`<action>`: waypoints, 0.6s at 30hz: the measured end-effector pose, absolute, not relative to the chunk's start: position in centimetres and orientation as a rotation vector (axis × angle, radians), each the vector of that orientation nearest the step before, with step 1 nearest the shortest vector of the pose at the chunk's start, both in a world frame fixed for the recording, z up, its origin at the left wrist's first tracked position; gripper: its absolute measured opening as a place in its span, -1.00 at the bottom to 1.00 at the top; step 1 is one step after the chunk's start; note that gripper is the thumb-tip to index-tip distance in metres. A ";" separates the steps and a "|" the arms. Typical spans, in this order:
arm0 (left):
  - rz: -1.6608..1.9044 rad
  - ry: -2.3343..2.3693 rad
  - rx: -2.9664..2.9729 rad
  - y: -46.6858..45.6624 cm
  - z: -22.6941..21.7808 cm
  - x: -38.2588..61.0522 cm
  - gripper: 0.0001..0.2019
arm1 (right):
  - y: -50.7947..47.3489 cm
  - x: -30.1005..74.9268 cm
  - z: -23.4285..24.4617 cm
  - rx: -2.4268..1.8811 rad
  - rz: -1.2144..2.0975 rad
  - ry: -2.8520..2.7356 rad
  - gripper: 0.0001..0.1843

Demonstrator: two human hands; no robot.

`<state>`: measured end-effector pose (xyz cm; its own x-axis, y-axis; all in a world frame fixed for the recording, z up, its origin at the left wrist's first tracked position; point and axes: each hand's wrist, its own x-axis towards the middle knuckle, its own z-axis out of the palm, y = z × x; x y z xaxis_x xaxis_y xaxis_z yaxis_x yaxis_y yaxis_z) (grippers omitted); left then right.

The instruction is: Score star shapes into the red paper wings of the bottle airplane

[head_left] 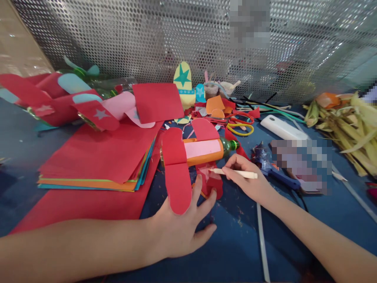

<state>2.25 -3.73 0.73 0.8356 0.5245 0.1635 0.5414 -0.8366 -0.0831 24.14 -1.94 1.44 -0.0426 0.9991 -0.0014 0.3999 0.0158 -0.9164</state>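
Note:
A green plastic bottle lies on its side, wrapped in orange and pink paper, with red paper wings across it. My right hand pinches a slim white marker. The marker's tip meets a star outline on the near red wing. My left hand lies spread on the table, with its fingertips on the near edge of that wing. One rounded red wing end covers part of the left hand's back.
Stacked coloured paper lies left, with finished-looking paper planes behind. Scissors, a blue glue gun, a white case and a phone are right. Dry husks lie far right, before a perforated metal panel.

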 end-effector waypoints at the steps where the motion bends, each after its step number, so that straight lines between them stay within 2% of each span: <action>1: -0.196 -0.838 -2.887 -3.7 0.8 2.3 -0.46 | -1.9 24.2 1.4 -1.477 1.013 -1.537 -0.83; 18: -0.230 -0.860 -2.904 -3.8 0.5 2.3 -0.45 | -2.1 24.2 1.5 -1.482 1.006 -1.561 -0.83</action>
